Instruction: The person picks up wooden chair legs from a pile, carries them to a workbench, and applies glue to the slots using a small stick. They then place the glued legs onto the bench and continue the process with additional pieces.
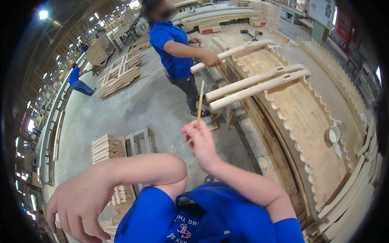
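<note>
Right hand (201, 142): fingers pinched around the lower end of a thin wooden stick (199, 104), held upright over the floor beside the workbench (308, 117)
Left hand (77, 204): loosely spread, holding nothing
Small cup (334, 133): on the workbench, pale contents inside

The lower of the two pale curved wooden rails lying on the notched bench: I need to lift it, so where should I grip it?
Probably at its near end: the lower curved rail juts past the notched bench toward the aisle, free underneath. Come from the aisle side and wrap around it. The right hand already pinches a thin stick; the left hand is free.
</note>
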A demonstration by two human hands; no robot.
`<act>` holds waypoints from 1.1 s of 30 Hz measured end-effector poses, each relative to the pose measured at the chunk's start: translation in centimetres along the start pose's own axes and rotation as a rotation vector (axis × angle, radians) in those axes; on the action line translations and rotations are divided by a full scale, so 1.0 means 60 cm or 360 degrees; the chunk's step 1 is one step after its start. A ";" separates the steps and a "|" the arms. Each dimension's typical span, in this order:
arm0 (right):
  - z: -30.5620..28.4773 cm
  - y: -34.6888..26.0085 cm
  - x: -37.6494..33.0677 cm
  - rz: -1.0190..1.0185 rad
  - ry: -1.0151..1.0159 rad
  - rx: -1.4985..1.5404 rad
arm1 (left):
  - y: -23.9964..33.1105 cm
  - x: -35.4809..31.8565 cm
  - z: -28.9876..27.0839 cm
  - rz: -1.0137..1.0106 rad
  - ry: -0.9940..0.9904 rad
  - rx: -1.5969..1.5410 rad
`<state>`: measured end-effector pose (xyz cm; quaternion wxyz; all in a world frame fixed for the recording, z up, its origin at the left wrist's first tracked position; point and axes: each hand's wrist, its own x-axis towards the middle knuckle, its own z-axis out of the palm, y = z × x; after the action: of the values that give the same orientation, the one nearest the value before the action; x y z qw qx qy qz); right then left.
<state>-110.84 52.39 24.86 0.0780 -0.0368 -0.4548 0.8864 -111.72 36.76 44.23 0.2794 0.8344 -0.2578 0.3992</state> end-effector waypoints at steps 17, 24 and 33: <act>-0.368 -0.022 -0.118 -0.0367 0.1207 -0.0200 | 0.085 -0.361 -0.017 -0.0818 0.2280 0.1267; -0.352 0.010 -0.124 -0.0520 0.1736 -0.0100 | 0.136 -0.575 -0.133 -0.1417 0.3069 0.1521; -0.290 0.048 -0.068 -0.0527 0.1975 -0.0058 | 0.029 -0.645 -0.349 -0.1907 0.2185 0.0822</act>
<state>-104.74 63.97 12.32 0.4618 -0.4735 -0.3399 0.6686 -144.99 57.64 24.36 0.3352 0.4468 0.5305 0.6376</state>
